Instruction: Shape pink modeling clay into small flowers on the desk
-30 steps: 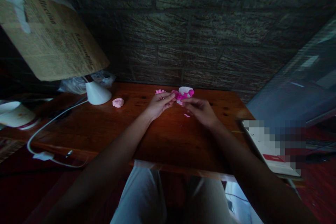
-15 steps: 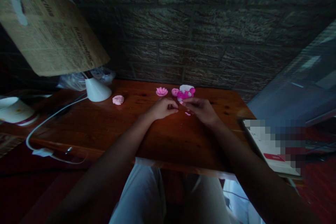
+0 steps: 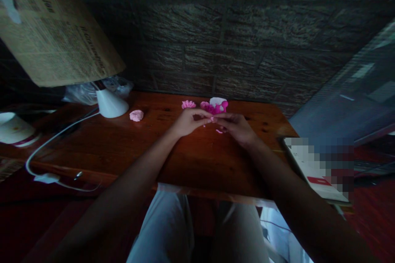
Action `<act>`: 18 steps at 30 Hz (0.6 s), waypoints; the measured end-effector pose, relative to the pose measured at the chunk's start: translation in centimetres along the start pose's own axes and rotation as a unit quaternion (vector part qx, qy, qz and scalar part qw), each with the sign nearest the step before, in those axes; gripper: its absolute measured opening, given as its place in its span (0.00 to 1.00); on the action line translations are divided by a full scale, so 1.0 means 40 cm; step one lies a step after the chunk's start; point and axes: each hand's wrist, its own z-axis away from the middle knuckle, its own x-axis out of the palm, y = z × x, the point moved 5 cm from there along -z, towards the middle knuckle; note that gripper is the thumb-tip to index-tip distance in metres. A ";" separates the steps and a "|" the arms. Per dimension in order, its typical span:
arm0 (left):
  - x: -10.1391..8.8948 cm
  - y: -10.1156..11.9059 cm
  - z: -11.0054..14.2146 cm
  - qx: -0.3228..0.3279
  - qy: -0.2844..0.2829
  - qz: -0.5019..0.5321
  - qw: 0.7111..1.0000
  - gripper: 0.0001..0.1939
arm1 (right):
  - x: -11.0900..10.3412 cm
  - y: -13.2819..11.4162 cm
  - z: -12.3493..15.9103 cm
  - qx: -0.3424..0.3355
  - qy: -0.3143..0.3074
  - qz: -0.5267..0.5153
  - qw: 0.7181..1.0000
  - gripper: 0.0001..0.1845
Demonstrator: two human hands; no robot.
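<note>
My left hand (image 3: 188, 121) and my right hand (image 3: 236, 126) meet fingertip to fingertip above the wooden table (image 3: 123, 148), both pinched together on a tiny pink piece that I can barely make out. Just beyond them lies a heap of magenta petal pieces (image 3: 214, 108) against a small white container (image 3: 217, 101). A pink flower shape (image 3: 188, 104) sits left of the heap. A small pink scrap (image 3: 219, 131) lies on the wood under my right hand. A pale pink lump (image 3: 136, 115) rests further left.
A white lamp base (image 3: 111, 104) with a cable (image 3: 52, 141) stands at the back left under a newspaper-covered shade (image 3: 55, 33). A white dish (image 3: 14, 129) is at the far left. A booklet (image 3: 311, 168) lies at the right edge. A brick wall backs the table.
My left hand drew back from the petal heap toward me, then rose to meet my right fingertips. The flower shape came into view. The camera shifted slightly.
</note>
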 end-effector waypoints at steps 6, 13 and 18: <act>0.005 0.009 0.006 0.003 0.010 -0.029 1.000 0.06 | 0.002 0.002 0.003 0.019 0.005 -0.018 1.000 0.23; 0.009 0.007 0.008 -0.028 0.033 -0.065 0.997 0.02 | 0.006 0.015 -0.007 0.010 0.009 0.011 1.000 0.20; -0.040 -0.013 0.000 -0.051 0.125 -0.127 0.983 0.02 | 0.007 -0.002 0.001 0.004 0.002 -0.006 1.000 0.18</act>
